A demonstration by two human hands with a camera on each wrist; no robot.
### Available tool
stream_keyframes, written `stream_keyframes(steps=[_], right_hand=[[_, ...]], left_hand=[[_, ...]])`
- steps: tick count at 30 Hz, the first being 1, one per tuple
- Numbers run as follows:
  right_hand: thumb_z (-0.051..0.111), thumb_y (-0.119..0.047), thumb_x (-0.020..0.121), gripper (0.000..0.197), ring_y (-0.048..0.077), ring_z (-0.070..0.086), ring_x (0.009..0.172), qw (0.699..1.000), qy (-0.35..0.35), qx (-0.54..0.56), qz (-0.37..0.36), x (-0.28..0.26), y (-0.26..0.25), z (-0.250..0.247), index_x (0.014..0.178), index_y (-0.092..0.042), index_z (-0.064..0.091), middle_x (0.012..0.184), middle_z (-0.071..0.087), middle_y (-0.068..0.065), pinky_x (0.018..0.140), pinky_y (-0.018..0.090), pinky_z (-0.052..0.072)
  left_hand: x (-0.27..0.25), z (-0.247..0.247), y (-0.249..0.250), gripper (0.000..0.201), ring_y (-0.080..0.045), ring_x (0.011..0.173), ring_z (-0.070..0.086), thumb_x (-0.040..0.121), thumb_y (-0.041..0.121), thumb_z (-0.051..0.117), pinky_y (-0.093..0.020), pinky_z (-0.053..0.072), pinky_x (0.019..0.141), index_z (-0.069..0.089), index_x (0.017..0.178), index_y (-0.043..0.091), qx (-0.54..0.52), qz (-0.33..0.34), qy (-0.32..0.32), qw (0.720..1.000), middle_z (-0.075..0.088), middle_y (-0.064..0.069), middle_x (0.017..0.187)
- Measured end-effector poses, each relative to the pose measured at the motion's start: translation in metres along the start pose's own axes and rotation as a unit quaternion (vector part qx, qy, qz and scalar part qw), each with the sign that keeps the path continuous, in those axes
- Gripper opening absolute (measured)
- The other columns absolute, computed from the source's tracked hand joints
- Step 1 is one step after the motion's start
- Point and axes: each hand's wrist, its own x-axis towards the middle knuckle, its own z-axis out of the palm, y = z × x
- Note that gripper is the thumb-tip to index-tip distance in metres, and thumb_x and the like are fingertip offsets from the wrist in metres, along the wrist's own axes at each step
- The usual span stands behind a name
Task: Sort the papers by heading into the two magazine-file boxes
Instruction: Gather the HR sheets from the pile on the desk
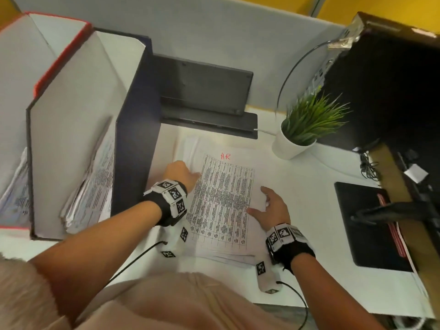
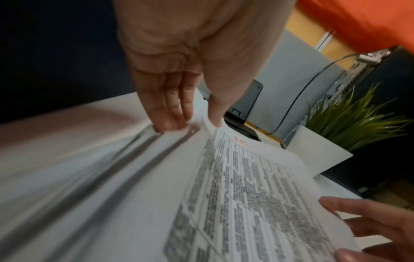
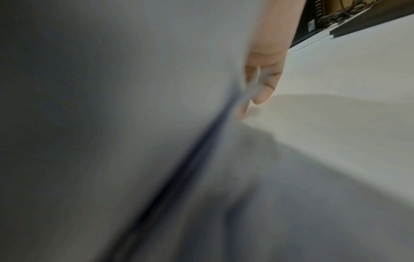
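A stack of printed papers (image 1: 228, 254) lies on the white desk (image 1: 309, 186). Its top sheet (image 1: 221, 198) (image 2: 246, 186) carries a table and a red "HR" heading. My left hand (image 1: 190, 175) (image 2: 192, 124) pinches that sheet's left edge, thumb on top and fingers beneath. My right hand (image 1: 259, 201) (image 2: 331, 228) holds the right edge, which hides most of the right wrist view. To the left stand a navy file box (image 1: 135, 139) holding papers (image 1: 95, 182) and a red-edged file box (image 1: 64, 51) with papers (image 1: 16, 186).
A potted plant (image 1: 300, 129) stands behind the stack on the right. A black device (image 1: 204, 91) sits against the back partition. A dark computer case (image 1: 392, 79) and a black pad (image 1: 366, 225) fill the right side. Cables run off both wrists.
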Motion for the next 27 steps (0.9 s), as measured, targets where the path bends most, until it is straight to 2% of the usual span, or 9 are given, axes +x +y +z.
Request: stream_keyframes(steps=[3,6,10,14,17,20,23,25,27], right_hand=[[0.082,-0.023,0.068,0.079,0.021,0.047,0.120,1.000,-0.022,-0.007,-0.004,-0.004,-0.001,-0.003,0.137,-0.020,0.043,0.134,0.048,0.004,0.097,0.025,0.036],[0.082,-0.026,0.068,0.079,0.022,0.046,0.121,0.999,-0.033,-0.035,-0.005,-0.006,-0.004,-0.007,0.136,-0.022,0.043,0.131,0.048,0.005,0.102,0.032,0.039],[0.083,-0.036,0.063,0.083,0.023,0.035,0.122,0.987,-0.010,-0.158,-0.024,-0.008,-0.012,-0.008,0.136,-0.026,0.043,0.130,0.039,0.006,0.100,0.033,0.035],[0.086,-0.022,0.060,0.089,0.015,0.040,0.109,0.991,-0.026,-0.111,-0.073,-0.005,-0.018,-0.006,0.136,-0.025,0.040,0.118,0.039,0.002,0.093,0.019,0.033],[0.083,-0.011,0.065,0.088,0.006,0.048,0.079,0.999,-0.047,0.019,-0.018,-0.002,-0.018,-0.007,0.137,-0.022,0.034,0.104,0.046,0.000,0.066,0.007,0.040],[0.080,-0.012,0.070,0.087,0.008,0.054,0.076,0.989,-0.009,0.138,0.056,0.000,-0.016,-0.011,0.139,-0.021,0.028,0.098,0.054,0.002,0.066,0.019,0.045],[0.078,-0.014,0.073,0.077,0.008,0.058,0.079,0.971,0.004,0.220,0.092,0.001,-0.013,-0.018,0.134,-0.024,0.031,0.095,0.057,0.003,0.067,0.023,0.047],[0.076,-0.017,0.075,0.051,0.013,0.059,0.079,0.971,0.005,0.220,0.097,0.001,-0.010,-0.021,0.117,-0.021,0.046,0.097,0.059,0.006,0.065,0.023,0.048],[0.074,-0.014,0.078,0.024,0.015,0.058,0.070,0.968,0.011,0.231,0.094,-0.001,-0.007,-0.021,0.096,-0.015,0.058,0.093,0.063,0.009,0.054,0.018,0.048]], left_hand=[[0.006,0.002,-0.001,0.040,-0.019,0.053,0.054,0.080,0.044,0.067,-0.027,0.047,0.052,0.052,0.059,0.014,-0.017,0.026,0.032,0.999,0.054,-0.002,0.058],[0.011,0.004,-0.002,0.035,-0.023,0.062,0.061,0.077,0.034,0.073,-0.034,0.056,0.066,0.054,0.057,0.013,-0.066,0.038,0.035,0.996,0.058,-0.004,0.062],[0.015,0.008,-0.008,0.044,-0.019,0.049,0.044,0.084,0.017,0.066,-0.028,0.045,0.058,0.043,0.047,0.012,-0.057,0.059,0.033,0.996,0.041,-0.002,0.050],[0.005,0.006,-0.011,0.019,-0.025,0.070,0.059,0.089,0.006,0.055,-0.030,0.048,0.065,0.066,0.075,0.002,-0.051,0.146,0.087,0.984,0.059,-0.009,0.073],[-0.006,0.006,-0.010,0.018,-0.014,0.064,0.055,0.089,0.002,0.052,-0.016,0.046,0.057,0.067,0.094,0.009,-0.133,0.194,0.119,0.965,0.060,0.000,0.078],[-0.008,0.009,-0.010,0.020,-0.010,0.054,0.047,0.091,-0.001,0.045,-0.008,0.037,0.042,0.059,0.089,0.013,-0.248,0.135,0.062,0.957,0.056,0.004,0.071],[-0.007,0.006,-0.009,0.027,-0.016,0.070,0.055,0.089,-0.008,0.040,-0.018,0.045,0.056,0.058,0.084,0.013,-0.331,0.070,0.002,0.941,0.062,-0.004,0.084],[-0.003,0.005,-0.006,0.032,-0.017,0.067,0.052,0.088,-0.007,0.038,-0.022,0.045,0.056,0.057,0.074,0.014,-0.354,0.028,-0.029,0.934,0.059,-0.005,0.077],[0.005,0.004,-0.002,0.026,-0.025,0.074,0.053,0.086,-0.003,0.039,-0.032,0.045,0.069,0.054,0.070,0.008,-0.374,-0.030,-0.052,0.926,0.057,-0.015,0.081]])
